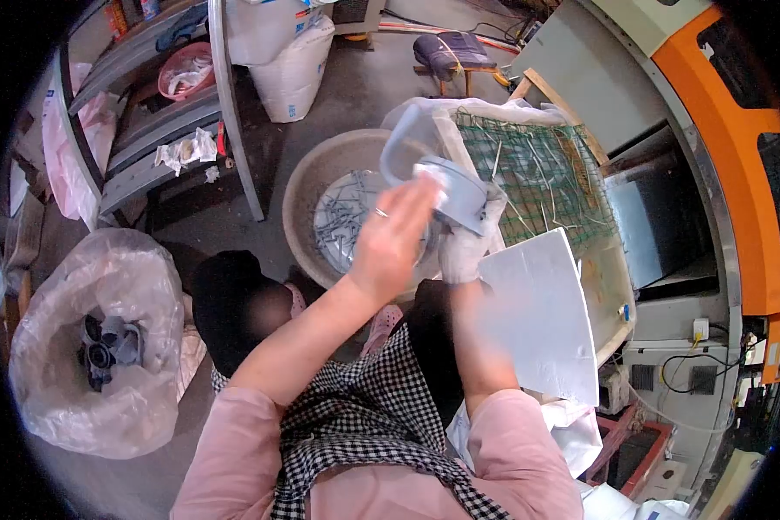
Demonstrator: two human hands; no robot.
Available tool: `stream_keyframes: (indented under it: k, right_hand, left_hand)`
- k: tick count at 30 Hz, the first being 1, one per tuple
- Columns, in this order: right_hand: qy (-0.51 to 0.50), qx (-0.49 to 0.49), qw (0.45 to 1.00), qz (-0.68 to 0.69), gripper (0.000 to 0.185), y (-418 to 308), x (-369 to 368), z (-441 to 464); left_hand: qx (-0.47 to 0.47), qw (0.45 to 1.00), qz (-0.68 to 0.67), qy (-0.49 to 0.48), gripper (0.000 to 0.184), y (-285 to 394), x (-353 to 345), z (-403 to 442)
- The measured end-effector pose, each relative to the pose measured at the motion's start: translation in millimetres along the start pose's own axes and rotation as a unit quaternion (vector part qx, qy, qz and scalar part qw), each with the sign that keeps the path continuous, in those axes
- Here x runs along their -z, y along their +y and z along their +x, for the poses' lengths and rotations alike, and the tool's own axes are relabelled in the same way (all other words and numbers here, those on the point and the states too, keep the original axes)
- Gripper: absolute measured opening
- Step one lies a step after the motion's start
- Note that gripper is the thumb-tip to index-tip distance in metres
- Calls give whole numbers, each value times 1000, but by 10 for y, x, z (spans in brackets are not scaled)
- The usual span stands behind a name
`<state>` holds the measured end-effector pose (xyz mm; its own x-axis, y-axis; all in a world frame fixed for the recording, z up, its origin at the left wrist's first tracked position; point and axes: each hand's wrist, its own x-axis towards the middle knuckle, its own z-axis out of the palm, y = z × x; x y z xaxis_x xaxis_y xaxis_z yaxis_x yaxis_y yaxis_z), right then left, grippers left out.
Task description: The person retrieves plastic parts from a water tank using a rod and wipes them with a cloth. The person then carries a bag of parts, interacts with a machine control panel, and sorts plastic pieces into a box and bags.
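A grey, curved plastic pipe fitting (461, 192) is held up over the right rim of a round basin (299, 208). My right hand (470, 238), in a white glove, grips its lower end. My left hand (392, 238), bare with a ring, is closed on a small white wad (432, 177), perhaps cloth, pressed against the fitting. Motion blurs the left fingertips and the wad. Grey sticks of plastic (342, 217) lie in the basin below.
A clear plastic bag (52, 364) on the left holds several dark grey fittings (113, 347). Green netting (537, 173) with loose sticks covers a crate at right. A white board (546, 321) leans near my right forearm. Metal shelving (234, 113) stands at upper left.
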<state>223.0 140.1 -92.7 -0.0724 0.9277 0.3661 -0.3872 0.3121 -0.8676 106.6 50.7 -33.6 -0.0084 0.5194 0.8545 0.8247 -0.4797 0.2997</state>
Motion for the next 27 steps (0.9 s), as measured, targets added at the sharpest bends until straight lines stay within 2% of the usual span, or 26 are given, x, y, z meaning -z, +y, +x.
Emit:
stream_keyframes:
  k: [2, 4, 5, 6, 7, 8, 10, 11, 12, 13, 14, 16, 17, 19, 20, 21, 22, 24, 25, 26, 27]
  right_hand:
    - [3, 6, 1000, -15, 36, -161, -81, -11]
    - [18, -77, 976, 205, 48, -247, -113, 32]
    - [19, -76, 976, 204, 48, -225, -93, 44]
    - [-6, 25, 1000, -7, 51, -184, -51, 37]
    - [-25, 73, 990, -115, 53, -142, -17, 31]
    - [-33, 125, 967, -218, 55, -104, 14, 25]
    - [-25, 46, 994, -101, 57, -85, 15, 17]
    - [-27, 45, 993, -101, 57, -88, 23, 10]
    - [-42, -26, 998, -27, 59, -155, -18, 2]
    - [-56, -97, 993, 47, 62, -192, -45, 11]
    - [-59, -96, 993, 46, 62, -192, -34, 36]
    - [6, -178, 960, 217, 67, -203, 0, 45]
    - [7, -179, 960, 217, 67, -190, -8, 18]
    - [-13, -105, 988, 113, 56, -174, -107, -33]
    - [-14, -103, 988, 116, 56, -123, -153, -35]
    - [5, -78, 996, 42, 52, -34, -181, -52]
    - [25, -52, 998, -34, 48, 81, -185, -70]
    - [61, 0, 980, -188, 41, 241, -187, -92]
    - [77, 30, 961, -264, 39, 280, -188, -69]
    - [19, -27, 997, -72, 37, 224, -57, -29]
    - [-9, -104, 981, 164, 36, 112, 31, 17]
  left_hand:
    - [151, 988, -23, 14, 48, -124, 17, -45]
    - [171, 984, -44, 38, 49, -137, 67, -28]
    - [215, 970, -82, 77, 47, -163, 104, -29]
    - [259, 952, -120, 113, 45, -153, 150, -10]
    - [365, 906, -159, 142, 43, -131, 200, 18]
    - [365, 906, -159, 142, 43, -117, 233, 69]
    - [226, 963, -72, 128, 44, -92, 243, 156]
    - [181, 978, -53, 93, 45, -70, 175, 129]
    - [183, 977, -52, 94, 45, 5, 135, 141]
    - [136, 987, -47, 67, 47, 93, 89, 161]
    - [89, 994, -42, 40, 49, 134, 64, 176]
    - [121, 991, -51, 21, 52, -1, 70, 222]
    - [151, 987, -60, 1, 54, -45, 78, 236]
    - [125, 991, -47, 8, 54, 51, 64, 241]
    - [97, 995, -32, 16, 53, 113, 52, 249]
    - [58, 997, -39, 20, 49, 191, 39, 251]
    - [58, 997, -38, 19, 49, 242, 22, 271]
    - [-5, 998, 36, -51, 48, 320, -5, 303]
    - [3, 999, 6, -40, 48, 279, -15, 318]
    - [3, 999, 7, -38, 48, 214, -7, 315]
    - [37, 998, -34, -26, 49, 142, 16, 294]
